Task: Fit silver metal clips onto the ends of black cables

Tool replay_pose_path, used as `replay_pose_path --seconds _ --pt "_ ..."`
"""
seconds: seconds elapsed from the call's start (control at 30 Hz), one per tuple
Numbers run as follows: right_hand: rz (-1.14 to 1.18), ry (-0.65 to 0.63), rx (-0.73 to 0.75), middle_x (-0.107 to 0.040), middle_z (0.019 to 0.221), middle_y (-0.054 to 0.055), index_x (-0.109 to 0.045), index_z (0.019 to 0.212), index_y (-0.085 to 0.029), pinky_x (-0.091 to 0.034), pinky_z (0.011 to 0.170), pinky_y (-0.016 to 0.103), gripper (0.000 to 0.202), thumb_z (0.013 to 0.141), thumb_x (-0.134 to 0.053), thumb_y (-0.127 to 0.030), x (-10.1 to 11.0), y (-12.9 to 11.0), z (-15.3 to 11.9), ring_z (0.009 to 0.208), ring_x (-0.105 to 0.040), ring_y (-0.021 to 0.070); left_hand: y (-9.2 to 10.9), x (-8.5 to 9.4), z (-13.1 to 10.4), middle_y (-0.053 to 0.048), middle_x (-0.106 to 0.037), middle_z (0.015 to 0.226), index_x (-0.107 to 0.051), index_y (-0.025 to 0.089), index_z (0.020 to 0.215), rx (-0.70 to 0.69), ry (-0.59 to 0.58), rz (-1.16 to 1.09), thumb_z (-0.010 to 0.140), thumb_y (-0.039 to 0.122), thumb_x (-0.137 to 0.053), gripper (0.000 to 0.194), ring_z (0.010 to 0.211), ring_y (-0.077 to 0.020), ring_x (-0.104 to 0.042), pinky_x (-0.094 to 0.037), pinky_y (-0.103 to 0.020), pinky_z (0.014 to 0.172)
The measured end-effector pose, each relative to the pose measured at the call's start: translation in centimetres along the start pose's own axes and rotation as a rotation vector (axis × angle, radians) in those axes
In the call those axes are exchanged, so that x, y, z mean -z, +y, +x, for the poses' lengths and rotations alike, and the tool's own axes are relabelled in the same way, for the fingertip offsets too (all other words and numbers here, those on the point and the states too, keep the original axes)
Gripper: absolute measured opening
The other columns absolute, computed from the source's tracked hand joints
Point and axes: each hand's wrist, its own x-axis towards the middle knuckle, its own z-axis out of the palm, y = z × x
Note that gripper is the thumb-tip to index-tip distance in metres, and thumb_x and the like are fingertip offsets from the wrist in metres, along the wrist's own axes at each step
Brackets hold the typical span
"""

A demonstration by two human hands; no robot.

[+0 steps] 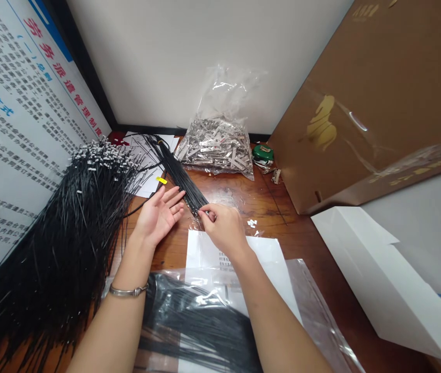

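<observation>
A bundle of thin black wires lies slantwise on the wooden table, its near end between my two hands. My right hand is closed, thumb and forefinger pinching at the near wire ends; how many wires it grips is hidden. To the left of the bundle, my left hand is open, palm up with the fingers spread, and its fingertips come close to the wires. A big heap of black wires with white connector ends stands at the left. Some small white plastic pieces lie right of my right hand.
A clear bag of metal clips stands at the back, beside a green tape measure. A plastic bag of black wires lies in front over a printed sheet. A brown box and white carton flank the right.
</observation>
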Motion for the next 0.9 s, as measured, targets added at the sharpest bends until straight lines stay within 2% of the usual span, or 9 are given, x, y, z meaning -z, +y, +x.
replay_pose_path --seconds 0.2,0.37,0.6,0.7,0.8,0.9 --pt "0.023 0.008 0.0 -0.065 0.061 0.0 -0.072 0.079 -0.022 -0.033 0.06 0.028 0.016 0.083 -0.057 -0.023 -0.1 0.1 0.0 0.056 -0.053 0.0157 -0.4 0.2 0.3 -0.017 -0.06 0.127 -0.056 0.012 0.118 -0.059 0.019 0.12 0.095 0.033 -0.041 0.034 0.062 -0.0097 -0.064 -0.054 -0.022 0.057" --pt "0.045 0.005 -0.004 -0.063 0.059 0.0 -0.072 0.079 -0.022 -0.033 0.06 0.028 0.015 0.083 -0.057 -0.024 -0.1 0.2 0.0 0.055 -0.052 0.0153 -0.6 0.2 0.4 -0.017 -0.055 0.135 -0.06 0.011 0.109 -0.083 0.01 0.215 0.095 0.032 -0.04 0.032 0.059 -0.0085 -0.064 -0.051 -0.021 0.052" --pt "0.065 0.017 -0.005 -0.062 0.059 0.0 -0.07 0.077 -0.022 -0.033 0.059 0.028 0.017 0.083 -0.055 -0.026 -0.1 0.3 0.0 0.056 -0.051 0.0154 -1.0 -0.4 0.2 -0.017 -0.071 0.105 -0.061 0.01 0.102 -0.092 0.013 0.346 0.095 0.031 -0.044 0.028 0.052 -0.0108 -0.064 -0.047 -0.02 0.046" --pt "0.121 0.044 -0.035 -0.06 0.058 0.0 -0.071 0.084 -0.021 -0.034 0.059 0.028 0.019 0.082 -0.054 -0.028 0.0 0.3 -0.1 0.055 -0.051 0.0154 -1.1 -0.8 0.0 -0.015 -0.074 0.093 -0.062 0.01 0.098 -0.062 -0.006 0.387 0.094 0.031 -0.044 0.027 0.048 -0.0109 -0.062 -0.044 -0.019 0.044" --pt "0.284 0.06 -0.088 -0.062 0.064 0.0 -0.07 0.094 -0.017 -0.037 0.057 0.027 0.025 0.077 -0.053 -0.024 0.2 0.1 -0.1 0.052 -0.048 0.0133 -1.2 -1.0 -0.1 -0.014 -0.075 0.086 -0.063 0.011 0.092 -0.042 -0.037 0.426 0.094 0.031 -0.044 0.028 0.046 -0.0106 -0.062 -0.043 -0.019 0.043" --pt "0.507 0.025 -0.124 -0.066 0.077 0.003 -0.069 0.1 -0.014 -0.036 0.051 0.026 0.035 0.071 -0.051 -0.023 0.4 -0.1 0.0 0.047 -0.042 0.0096 -1.3 -0.9 -0.1 -0.014 -0.075 0.085 -0.061 0.011 0.087 -0.033 -0.069 0.459 0.094 0.033 -0.045 0.028 0.045 -0.0109 -0.061 -0.043 -0.019 0.043"
